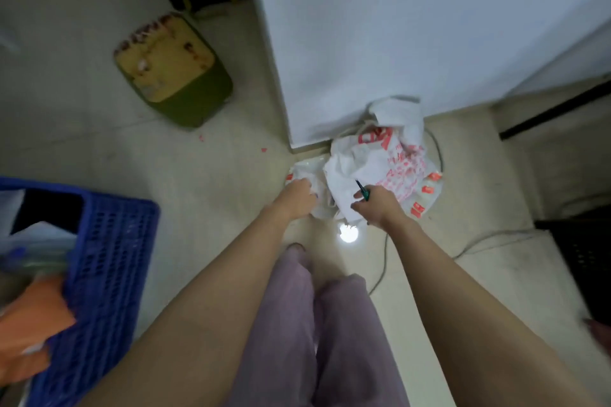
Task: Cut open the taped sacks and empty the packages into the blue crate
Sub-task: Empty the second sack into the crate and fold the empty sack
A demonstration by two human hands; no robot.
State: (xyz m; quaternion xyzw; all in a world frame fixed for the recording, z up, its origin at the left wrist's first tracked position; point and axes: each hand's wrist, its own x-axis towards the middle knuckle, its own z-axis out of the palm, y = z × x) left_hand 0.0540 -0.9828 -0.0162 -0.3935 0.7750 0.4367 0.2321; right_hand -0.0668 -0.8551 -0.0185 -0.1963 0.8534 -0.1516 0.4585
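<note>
1. The left hand (296, 196) is gripping the near-left edge of the crumpled white sack (380, 162), fingers curling into it.
2. The right hand (377, 205) is clasping a green-handled cutter (363, 190) (tip pointing far) beside the sack's near side.
3. The sack is lying on the floor against a white cabinet (396, 26).
4. The blue crate (109, 258) is sitting near left, well apart, holding an orange package (33, 311).
5. A green stool (172, 69) is standing far left.

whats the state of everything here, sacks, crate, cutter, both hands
white sacks: crumpled in a heap on the floor
blue crate: on the floor, partly filled with packages
cutter: blade out, held in right hand
left hand: grips the white sacks
right hand: holds the cutter at the sacks
</note>
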